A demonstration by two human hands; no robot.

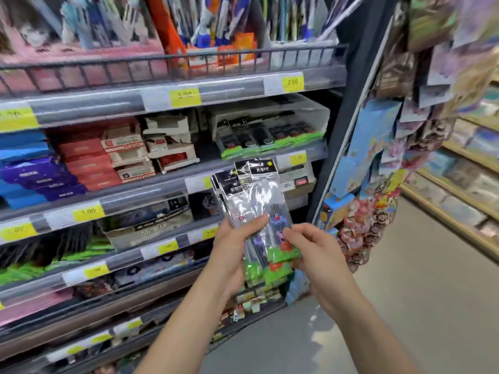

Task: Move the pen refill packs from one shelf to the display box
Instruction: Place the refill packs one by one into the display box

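Several pen refill packs [255,201], clear sleeves with black headers and green bottoms, stand fanned upright in front of the shelves. My left hand [232,247] grips the bunch from the left, thumb across the front. My right hand [310,249] pinches the front pack's lower right edge. The clear display box [270,122] with green-edged packs in it sits on the second shelf at the right, above and behind the packs.
Shelves [162,101] with yellow price tags hold red, blue and white boxes at left. A hanging rack of coloured packets [378,163] stands close on the right. Grey floor [405,292] opens to the right, with another shelf row beyond.
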